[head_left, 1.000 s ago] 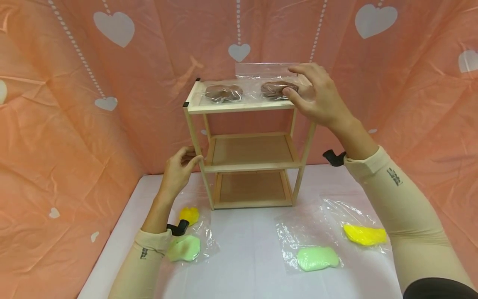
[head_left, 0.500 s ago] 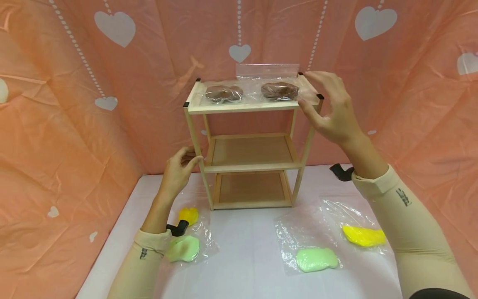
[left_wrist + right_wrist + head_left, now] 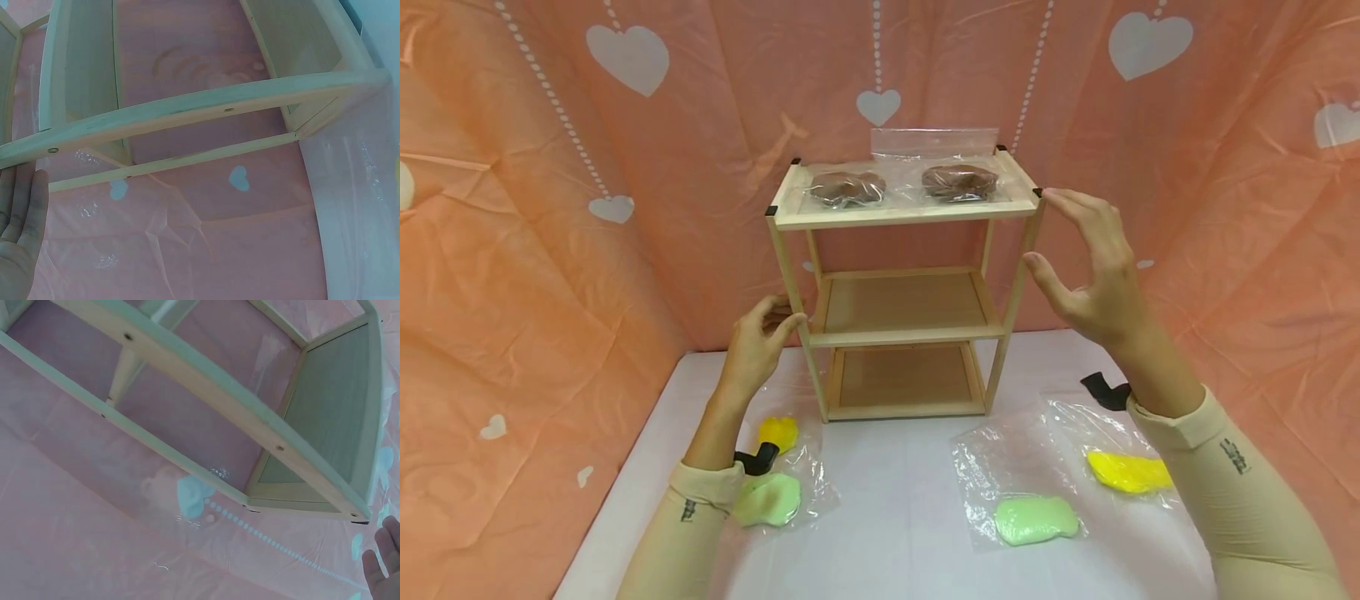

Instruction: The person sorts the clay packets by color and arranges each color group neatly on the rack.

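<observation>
Left hand (image 3: 757, 340) pinches the mid-frame shelf (image 3: 910, 303); right hand (image 3: 1101, 283) holds nothing.
If we bump it, 2 brown lumps (image 3: 959, 182) could slide.

Right grip (image 3: 1101, 279) now lower, farther from right brown lump (image 3: 960, 182)

Hands: two were in view, the left hand (image 3: 756, 346) and the right hand (image 3: 1101, 279).
Wooden rack (image 3: 895, 337): just one was pictured.
Shelves (image 3: 904, 304): three made up its tiers.
Black corner caps (image 3: 771, 211): four marked its top, one per corner.
Brown pieces (image 3: 847, 189): two were bagged up top.
Yellow pieces (image 3: 1127, 473): two appeared, one toward each side.
Light-green pieces (image 3: 1036, 520): two were counted.
Clear bags (image 3: 992, 458): several showed, their overlap leaving the total unclear.
Sleeves (image 3: 1240, 471): two were seen.
Black wrist mounts (image 3: 1107, 392): two were worn.
</observation>
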Available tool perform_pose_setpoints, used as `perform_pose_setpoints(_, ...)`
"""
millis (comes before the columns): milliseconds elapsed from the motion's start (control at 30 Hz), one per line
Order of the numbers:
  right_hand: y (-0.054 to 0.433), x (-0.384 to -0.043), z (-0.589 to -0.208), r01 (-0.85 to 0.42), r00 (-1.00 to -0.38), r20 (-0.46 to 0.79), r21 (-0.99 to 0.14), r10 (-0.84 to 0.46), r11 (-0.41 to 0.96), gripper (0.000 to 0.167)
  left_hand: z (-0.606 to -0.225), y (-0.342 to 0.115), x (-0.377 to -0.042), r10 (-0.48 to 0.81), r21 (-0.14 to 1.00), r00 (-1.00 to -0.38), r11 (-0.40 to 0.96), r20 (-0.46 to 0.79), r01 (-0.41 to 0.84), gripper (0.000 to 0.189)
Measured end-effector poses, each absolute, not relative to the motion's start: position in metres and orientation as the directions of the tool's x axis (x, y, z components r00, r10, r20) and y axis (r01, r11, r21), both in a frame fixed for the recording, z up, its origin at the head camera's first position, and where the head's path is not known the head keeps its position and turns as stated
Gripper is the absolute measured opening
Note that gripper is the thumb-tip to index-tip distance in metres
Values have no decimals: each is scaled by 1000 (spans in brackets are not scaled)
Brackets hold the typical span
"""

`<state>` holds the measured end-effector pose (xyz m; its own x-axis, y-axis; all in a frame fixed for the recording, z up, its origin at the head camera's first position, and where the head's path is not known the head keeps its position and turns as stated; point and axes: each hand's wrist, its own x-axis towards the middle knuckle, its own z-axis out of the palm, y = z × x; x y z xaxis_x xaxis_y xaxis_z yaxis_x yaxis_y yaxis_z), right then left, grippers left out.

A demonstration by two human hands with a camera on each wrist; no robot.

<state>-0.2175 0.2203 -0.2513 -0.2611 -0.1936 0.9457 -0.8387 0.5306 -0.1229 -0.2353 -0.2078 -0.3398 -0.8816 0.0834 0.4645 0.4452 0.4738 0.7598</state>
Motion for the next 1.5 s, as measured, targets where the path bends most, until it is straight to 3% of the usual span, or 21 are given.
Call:
perform_pose_setpoints(233, 223, -198, -274, -836, -277, 935, -120, -222, 536, 70, -340, -208, -234, 84, 758, -880, 475, 467, 447, 35)
perform_pose_setpoints(800, 236, -179, -351, -822, -426, 852, -225, -304, 524, 72, -341, -207, -234, 88, 762, -876, 458, 474, 459, 33)
perform_pose_setpoints(967, 243, -174, -372, -801, -511, 793, -299, -332, 519, 71, -340, -206, -234, 83, 756, -865, 451, 494, 475, 33)
perform_pose_setpoints(1133, 249, -166, -392, -789, -550, 753, -326, -362, 521, 61, -341, -207, -235, 82, 758, -866, 448, 493, 474, 34)
perform_pose_setpoints(1333, 254, -157, -411, -772, -594, 696, -354, -403, 527, 70, -341, -207, -235, 83, 763, -870, 445, 486, 469, 33)
perform_pose_setpoints(1500, 257, -149, -427, -714, -679, 592, -398, -434, 576, 74, -341, -206, -235, 84, 762, -869, 446, 487, 470, 33)
